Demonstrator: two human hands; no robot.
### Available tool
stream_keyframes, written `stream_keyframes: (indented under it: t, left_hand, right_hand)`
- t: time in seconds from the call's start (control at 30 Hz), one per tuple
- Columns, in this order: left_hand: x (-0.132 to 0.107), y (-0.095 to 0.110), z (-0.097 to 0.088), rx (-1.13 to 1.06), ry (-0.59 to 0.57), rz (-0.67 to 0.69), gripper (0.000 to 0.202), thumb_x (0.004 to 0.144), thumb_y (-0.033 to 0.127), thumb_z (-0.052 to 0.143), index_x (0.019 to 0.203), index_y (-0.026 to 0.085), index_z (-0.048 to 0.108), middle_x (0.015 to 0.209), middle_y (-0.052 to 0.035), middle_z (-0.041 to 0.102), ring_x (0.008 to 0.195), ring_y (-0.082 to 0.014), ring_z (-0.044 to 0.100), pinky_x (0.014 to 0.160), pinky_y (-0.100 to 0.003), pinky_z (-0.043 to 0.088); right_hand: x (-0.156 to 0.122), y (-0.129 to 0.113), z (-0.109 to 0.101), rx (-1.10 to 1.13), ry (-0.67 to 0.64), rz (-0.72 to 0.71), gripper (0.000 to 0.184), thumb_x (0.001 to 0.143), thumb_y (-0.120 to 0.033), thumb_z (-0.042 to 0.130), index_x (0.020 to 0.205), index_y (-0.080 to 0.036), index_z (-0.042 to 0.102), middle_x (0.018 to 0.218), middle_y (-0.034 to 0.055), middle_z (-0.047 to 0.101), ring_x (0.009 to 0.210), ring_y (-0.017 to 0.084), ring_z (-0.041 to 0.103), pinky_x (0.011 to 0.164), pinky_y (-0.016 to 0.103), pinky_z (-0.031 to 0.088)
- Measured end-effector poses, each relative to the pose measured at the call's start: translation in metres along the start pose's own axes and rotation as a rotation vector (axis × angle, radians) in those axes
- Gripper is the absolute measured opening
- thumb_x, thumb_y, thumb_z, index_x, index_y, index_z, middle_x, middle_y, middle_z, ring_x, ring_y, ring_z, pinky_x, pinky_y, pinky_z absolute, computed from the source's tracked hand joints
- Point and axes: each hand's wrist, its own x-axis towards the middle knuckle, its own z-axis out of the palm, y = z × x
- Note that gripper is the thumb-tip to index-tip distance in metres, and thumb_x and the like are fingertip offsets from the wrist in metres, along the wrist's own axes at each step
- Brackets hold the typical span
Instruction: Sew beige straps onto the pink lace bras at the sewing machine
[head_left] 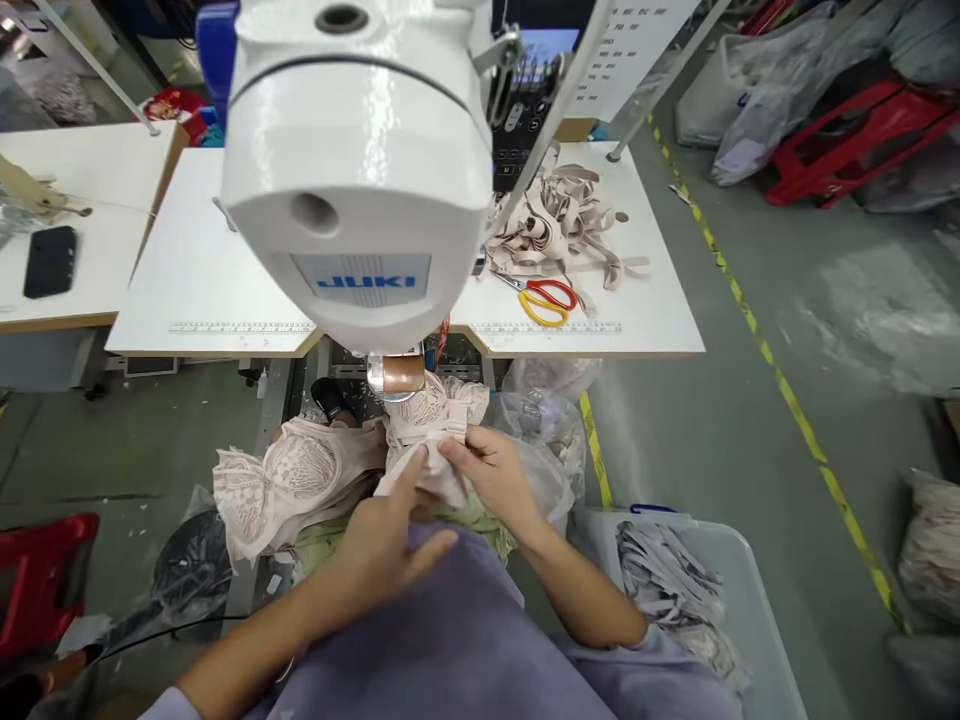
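Observation:
A pale pink lace bra [421, 405] lies under the head of a white sewing machine [360, 200], in front of its metal and copper-coloured end [397, 375]. My right hand [491, 475] pinches the bra's band near a short strap piece, thumb on top. Beside it, my left hand [386, 530] rests its stretched index finger on the same fabric; the thumb stands apart and the other fingers are mostly hidden. A second pale lace bra [300, 480] hangs to the left over green cloth [321, 543] at my lap.
Red and yellow scissors [547, 300] lie beside a heap of beige straps [559, 225] on the white table [660, 320]. A translucent bin [742, 580] with grey straps [667, 575] stands at right. Plastic bags [544, 440] hang under the table. A black phone [51, 262] lies far left.

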Motion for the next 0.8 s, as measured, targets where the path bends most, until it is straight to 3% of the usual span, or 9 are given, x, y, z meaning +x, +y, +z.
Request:
stream_keyframes:
  t: [0.07,0.13,0.23,0.33,0.4,0.5,0.6,0.7,0.8]
  left_hand:
    - [0.0,-0.006,-0.019,-0.052,-0.032,-0.057,0.063,0.096,0.032,0.058,0.152,0.02,0.031,0.084,-0.0007,0.075,0.06,-0.0154,0.069,0.052,-0.024,0.052]
    - [0.003,-0.006,-0.037,0.012,0.1,-0.035,0.033,0.097,0.028,0.055,0.129,0.019,0.056,0.076,0.0,0.073,0.06,-0.0148,0.067,0.055,-0.024,0.052]
    - [0.013,0.005,-0.054,0.105,0.299,0.191,0.023,0.098,0.021,0.051,0.118,0.017,0.062,0.102,-0.0099,0.074,0.095,-0.0224,0.071,0.082,-0.034,0.058]
    - [0.028,0.013,-0.056,0.228,0.155,0.426,0.03,0.098,0.019,0.047,0.124,0.015,0.06,0.12,-0.0153,0.069,0.121,-0.0271,0.062,0.109,-0.048,0.046]
    - [0.036,0.008,-0.051,0.322,0.022,0.335,0.026,0.1,0.025,0.045,0.107,0.013,0.067,0.097,-0.0133,0.074,0.102,-0.0265,0.069,0.106,-0.049,0.047]
    - [0.043,-0.012,-0.04,0.179,-0.052,-0.101,0.045,0.1,0.041,0.042,0.071,0.016,0.063,0.058,-0.0071,0.062,0.064,-0.0221,0.065,0.078,-0.04,0.055]
    - [0.046,-0.034,-0.031,-0.544,-0.14,-0.424,0.047,0.097,0.054,0.044,0.071,0.017,0.06,0.058,-0.0042,0.06,0.058,-0.0181,0.06,0.064,-0.031,0.051]
    - [0.045,-0.045,-0.027,-1.007,-0.131,-0.485,0.042,0.091,0.057,0.053,0.079,0.018,0.06,0.059,0.0012,0.053,0.056,-0.0137,0.053,0.062,-0.028,0.05]
    - [0.04,-0.045,-0.03,-1.008,-0.054,-0.456,0.039,0.092,0.053,0.055,0.08,0.017,0.061,0.064,0.002,0.051,0.056,-0.0104,0.046,0.06,-0.024,0.044]
  right_hand:
    - [-0.001,0.001,-0.005,-0.04,-0.046,0.025,0.046,0.086,-0.056,0.063,0.062,-0.019,0.051,0.061,-0.0037,0.044,0.059,0.011,0.04,0.054,0.025,0.032]
    - [-0.001,0.002,-0.008,-0.075,-0.096,0.042,0.048,0.087,-0.057,0.061,0.061,-0.02,0.046,0.059,-0.005,0.037,0.057,0.01,0.035,0.053,0.025,0.028]
    - [0.001,-0.002,-0.01,-0.067,-0.276,0.006,0.041,0.093,-0.054,0.054,0.072,-0.018,0.057,0.067,-0.0029,0.051,0.063,0.012,0.045,0.058,0.024,0.036]
    - [0.005,-0.01,-0.011,-0.104,-0.564,-0.127,0.031,0.096,-0.041,0.05,0.083,-0.018,0.065,0.078,-0.0001,0.064,0.071,0.014,0.056,0.065,0.025,0.043]
    - [0.008,-0.014,-0.008,-0.312,-0.668,-0.224,0.023,0.095,-0.029,0.051,0.08,-0.019,0.065,0.077,0.0001,0.066,0.07,0.014,0.058,0.065,0.025,0.042]
    - [0.012,-0.011,0.002,-0.811,-0.491,-0.365,0.023,0.094,-0.018,0.052,0.075,-0.02,0.065,0.071,0.0021,0.066,0.064,0.015,0.056,0.062,0.027,0.037]
    - [0.017,0.001,0.012,-1.026,-0.238,-0.505,0.022,0.096,-0.015,0.05,0.086,-0.02,0.069,0.071,0.0053,0.066,0.066,0.018,0.057,0.065,0.031,0.04]
    - [0.021,0.013,0.013,-0.918,-0.163,-0.617,0.026,0.098,-0.017,0.047,0.109,-0.021,0.069,0.09,0.0082,0.07,0.084,0.022,0.063,0.079,0.036,0.047]
    - [0.018,0.017,0.01,-0.733,0.0,-0.644,0.03,0.096,-0.026,0.055,0.124,-0.024,0.063,0.113,0.0101,0.067,0.106,0.026,0.061,0.091,0.042,0.049]
